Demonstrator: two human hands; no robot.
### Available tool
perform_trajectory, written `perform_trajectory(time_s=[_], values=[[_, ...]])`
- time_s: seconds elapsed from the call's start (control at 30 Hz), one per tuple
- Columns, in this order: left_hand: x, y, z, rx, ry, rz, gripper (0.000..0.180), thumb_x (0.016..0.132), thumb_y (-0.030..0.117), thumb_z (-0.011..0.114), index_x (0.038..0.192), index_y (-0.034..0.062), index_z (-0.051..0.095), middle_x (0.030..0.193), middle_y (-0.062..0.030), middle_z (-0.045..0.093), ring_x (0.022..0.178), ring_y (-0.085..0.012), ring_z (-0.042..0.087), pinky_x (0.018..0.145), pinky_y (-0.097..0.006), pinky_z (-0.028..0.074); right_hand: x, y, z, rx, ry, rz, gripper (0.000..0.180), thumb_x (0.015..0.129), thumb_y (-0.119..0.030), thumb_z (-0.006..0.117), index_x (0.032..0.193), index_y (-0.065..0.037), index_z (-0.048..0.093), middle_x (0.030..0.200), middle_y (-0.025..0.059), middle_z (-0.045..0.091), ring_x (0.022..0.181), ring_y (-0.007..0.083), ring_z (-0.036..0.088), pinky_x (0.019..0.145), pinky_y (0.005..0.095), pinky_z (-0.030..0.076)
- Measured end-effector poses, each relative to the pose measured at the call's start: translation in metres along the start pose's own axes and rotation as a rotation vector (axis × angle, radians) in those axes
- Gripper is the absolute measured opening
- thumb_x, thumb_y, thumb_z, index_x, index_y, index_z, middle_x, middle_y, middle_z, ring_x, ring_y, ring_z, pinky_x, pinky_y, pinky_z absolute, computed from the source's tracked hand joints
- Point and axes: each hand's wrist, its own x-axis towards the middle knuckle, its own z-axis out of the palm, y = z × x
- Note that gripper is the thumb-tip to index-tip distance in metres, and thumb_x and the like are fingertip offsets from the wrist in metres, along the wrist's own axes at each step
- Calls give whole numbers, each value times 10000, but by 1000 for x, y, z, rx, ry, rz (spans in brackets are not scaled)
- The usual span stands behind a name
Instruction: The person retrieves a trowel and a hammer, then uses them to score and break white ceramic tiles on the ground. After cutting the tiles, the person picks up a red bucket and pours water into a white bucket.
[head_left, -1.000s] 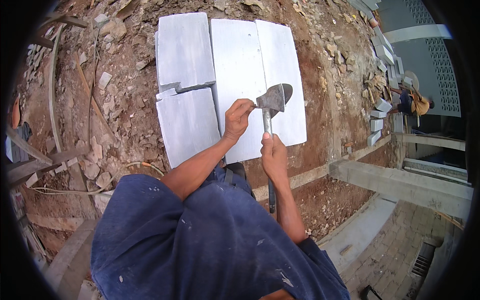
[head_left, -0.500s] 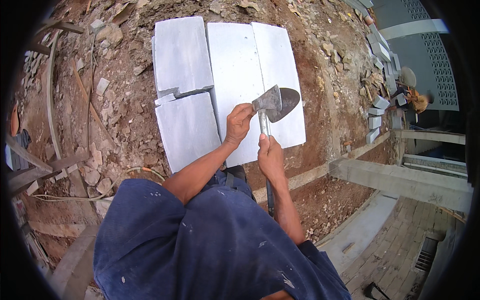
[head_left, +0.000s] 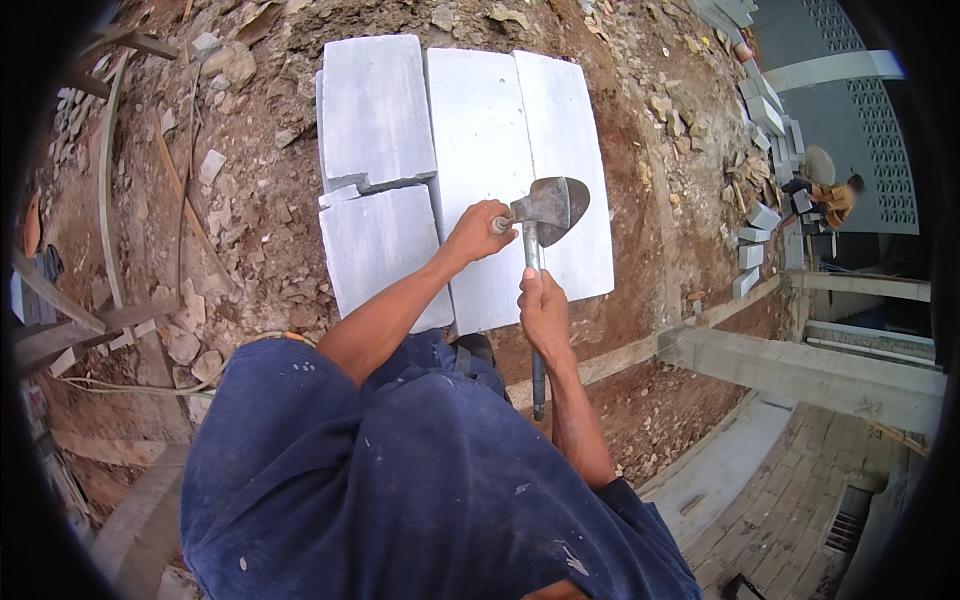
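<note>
My left hand (head_left: pixel 478 235) is closed around the handle of a trowel (head_left: pixel 579 206), and the handle's round end shows beside my fingers. In my right hand (head_left: pixel 543 312) is a hatchet (head_left: pixel 545 208) with a long metal handle, gripped partway down. The hatchet head overlaps the trowel blade and hides part of it; whether they touch I cannot tell. Both tools are over pale grey-white blocks (head_left: pixel 475 130) laid side by side. In the left column, a jagged gap separates an upper block (head_left: pixel 378 110) from a lower block (head_left: pixel 385 262).
Reddish soil with rubble surrounds the blocks. Wooden poles (head_left: pixel 112 190) stand at left. A concrete beam (head_left: pixel 800 375) crosses at right, above a lower paved floor (head_left: pixel 740 530). Farther off, a person (head_left: pixel 832 200) is near more blocks (head_left: pixel 750 255).
My left hand has turned, bringing the trowel handle's end into sight. The hatchet and trowel have shifted slightly, and more of the hatchet's lower handle shows. The view has moved a little.
</note>
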Motion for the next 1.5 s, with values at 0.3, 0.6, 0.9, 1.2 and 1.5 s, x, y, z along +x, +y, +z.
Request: perform_trajectory(time_s=[0.3, 0.6, 0.9, 1.2, 1.5], values=[[-4, -5, 24, -81, 345, 39, 316, 807, 247, 739, 662, 21, 571, 532, -132, 535, 456, -270, 501, 471, -370, 398, -29, -72, -34, 156, 193, -219, 367, 1038, -358, 386, 868, -45, 472, 609, -11, 410, 516, 59, 387, 455, 234, 317], [-3, -7, 28, -74, 431, 108, 210, 758, 147, 727, 669, 46, 566, 567, -140, 582, 499, -316, 588, 478, -384, 453, -21, -31, -13, 40, 2, -45, 434, 1022, -409, 433, 770, -56, 456, 589, -19, 416, 539, 69, 377, 475, 255, 306], [-2, -8, 31, -78, 471, 55, 227, 780, 147, 723, 671, 30, 561, 567, -145, 569, 482, -302, 570, 472, -381, 436, -25, -47, -14, 81, 312, -281, 453, 1025, -422, 388, 774, -47, 439, 591, -10, 437, 496, 76, 388, 447, 273, 316], [-5, -9, 29, -73, 450, 43, 224, 738, 125, 760, 677, 37, 563, 578, -135, 576, 501, -291, 584, 479, -368, 452, -22, -48, -27, 203, 98, -88, 461, 1006, -476, 434, 808, -60, 447, 586, -35, 383, 497, 61, 355, 432, 221, 274], [-2, -14, 30, -83, 466, 114, 175, 727, 86, 730, 687, 40, 565, 599, -130, 590, 511, -298, 589, 487, -367, 467, -12, -14, -3, -179, 8, 3, 425, 1021, -377, 443, 766, -37, 473, 579, -25, 399, 532, 58, 361, 468, 260, 299]])
